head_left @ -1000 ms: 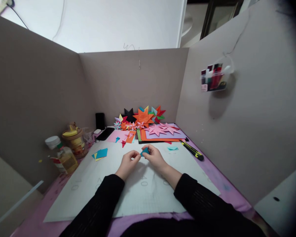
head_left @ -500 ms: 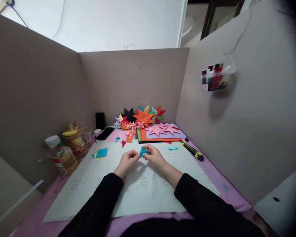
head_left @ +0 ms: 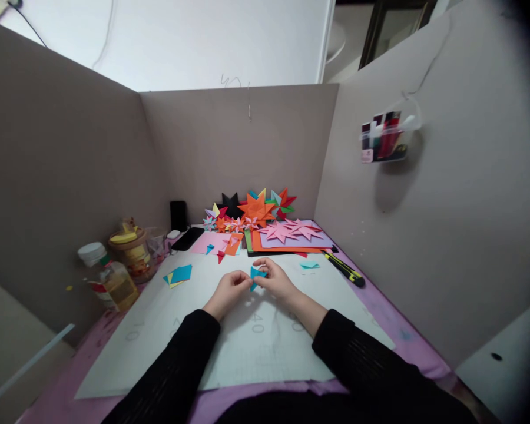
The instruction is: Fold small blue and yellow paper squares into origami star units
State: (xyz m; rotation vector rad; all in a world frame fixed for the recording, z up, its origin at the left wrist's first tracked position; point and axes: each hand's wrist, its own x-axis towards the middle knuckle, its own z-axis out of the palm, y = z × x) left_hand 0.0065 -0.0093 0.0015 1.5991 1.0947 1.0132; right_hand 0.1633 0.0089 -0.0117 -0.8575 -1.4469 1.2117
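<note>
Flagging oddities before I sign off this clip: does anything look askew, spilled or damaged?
Nothing looks spilled or broken. The purple cloth shows dark blotches beside the bottle, perhaps stains; the bottle seems to lean, possibly lens distortion. The blue paper in the right hand shows no tear.

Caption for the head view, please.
Both hands hold a small folded blue paper above the white sheet.

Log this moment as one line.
left hand: at blue paper's edge | right hand: pinching folded blue paper | box cutter: lying on the right
</note>
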